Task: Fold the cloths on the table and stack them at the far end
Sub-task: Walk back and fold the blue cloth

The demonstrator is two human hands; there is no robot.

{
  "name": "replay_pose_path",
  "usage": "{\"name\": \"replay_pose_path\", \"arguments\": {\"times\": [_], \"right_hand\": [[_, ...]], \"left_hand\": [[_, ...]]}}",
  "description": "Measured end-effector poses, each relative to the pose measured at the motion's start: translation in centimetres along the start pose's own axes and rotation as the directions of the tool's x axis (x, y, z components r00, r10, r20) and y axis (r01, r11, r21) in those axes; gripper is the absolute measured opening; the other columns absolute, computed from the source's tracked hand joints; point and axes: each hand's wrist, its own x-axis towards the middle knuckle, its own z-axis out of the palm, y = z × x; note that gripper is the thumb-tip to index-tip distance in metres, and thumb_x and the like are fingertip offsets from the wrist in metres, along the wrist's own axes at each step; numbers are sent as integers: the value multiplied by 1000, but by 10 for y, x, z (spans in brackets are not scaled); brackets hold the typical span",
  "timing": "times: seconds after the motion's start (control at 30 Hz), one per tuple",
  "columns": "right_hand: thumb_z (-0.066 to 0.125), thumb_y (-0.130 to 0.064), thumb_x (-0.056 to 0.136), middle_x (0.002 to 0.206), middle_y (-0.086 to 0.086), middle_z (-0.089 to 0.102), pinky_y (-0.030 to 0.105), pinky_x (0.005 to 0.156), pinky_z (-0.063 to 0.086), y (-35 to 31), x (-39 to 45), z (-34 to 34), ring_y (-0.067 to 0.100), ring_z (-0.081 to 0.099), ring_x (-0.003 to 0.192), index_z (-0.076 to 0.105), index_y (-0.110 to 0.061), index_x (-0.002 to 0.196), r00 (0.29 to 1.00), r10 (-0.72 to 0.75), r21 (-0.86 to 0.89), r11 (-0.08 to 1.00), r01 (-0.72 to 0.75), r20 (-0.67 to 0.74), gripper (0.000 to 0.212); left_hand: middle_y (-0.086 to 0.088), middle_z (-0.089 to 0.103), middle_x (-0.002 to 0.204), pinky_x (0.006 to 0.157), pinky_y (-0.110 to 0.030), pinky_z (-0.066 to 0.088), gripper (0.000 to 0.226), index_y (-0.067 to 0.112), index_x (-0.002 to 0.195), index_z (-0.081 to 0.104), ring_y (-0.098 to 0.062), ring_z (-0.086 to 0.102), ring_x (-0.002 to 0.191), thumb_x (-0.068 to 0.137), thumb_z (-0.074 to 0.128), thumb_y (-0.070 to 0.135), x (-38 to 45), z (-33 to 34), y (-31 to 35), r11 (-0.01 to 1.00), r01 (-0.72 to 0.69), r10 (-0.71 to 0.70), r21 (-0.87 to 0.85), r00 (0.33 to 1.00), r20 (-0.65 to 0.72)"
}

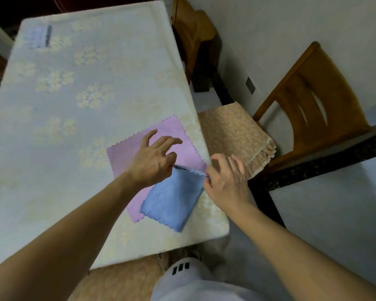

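Note:
A blue cloth (172, 200) lies folded near the table's near right corner, partly over a flat pink cloth (172, 131). My left hand (154, 159) pinches the blue cloth's far left corner, its other fingers spread above the pink cloth. My right hand (226, 179) pinches the far right corner of the same edge, which is stretched between both hands. A small folded stack of blue cloth (39, 36) sits at the far left end of the table.
The table (74, 105) wears a pale floral cover. A wooden chair (313, 101) with a patterned cushion (232, 131) stands close to the right edge, another chair (193, 33) further back. Wall and floor lie to the right.

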Motion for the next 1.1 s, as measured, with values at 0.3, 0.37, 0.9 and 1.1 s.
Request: {"name": "replay_pose_path", "arguments": {"times": [0.3,0.37,0.9,1.1], "right_hand": [[55,-9,71,102,10,64,46,94,43,-37,-65,20,31,62,90,63,-14,72,995,-100,123,988,97,24,9],[60,-9,71,101,9,64,45,93,44,-46,-78,27,31,61,89,62,-14,73,991,-117,133,985,107,64,6],[72,-10,67,98,6,60,44,94,41,-75,-112,60,28,58,85,67,-15,70,947,-159,96,986,138,279,8],[66,-22,73,106,4,60,48,103,40,-74,-119,54,26,58,95,71,-16,78,889,-178,104,984,147,421,10]], "left_hand": [[-15,64,124,107,-60,31,9,11,70,56,-34,62,107,71,61,3,-80,3,42,993,106,-109,51,993,39],[-15,64,125,107,-60,31,6,12,72,58,-33,61,108,71,60,5,-99,10,48,991,122,-126,57,990,69],[-17,61,128,105,-60,31,12,13,78,64,-34,61,110,67,70,12,-157,39,56,967,253,-254,41,926,279],[-14,61,126,103,-59,35,11,13,75,63,-33,60,109,70,73,14,-161,38,51,959,282,-273,22,902,334]]}}
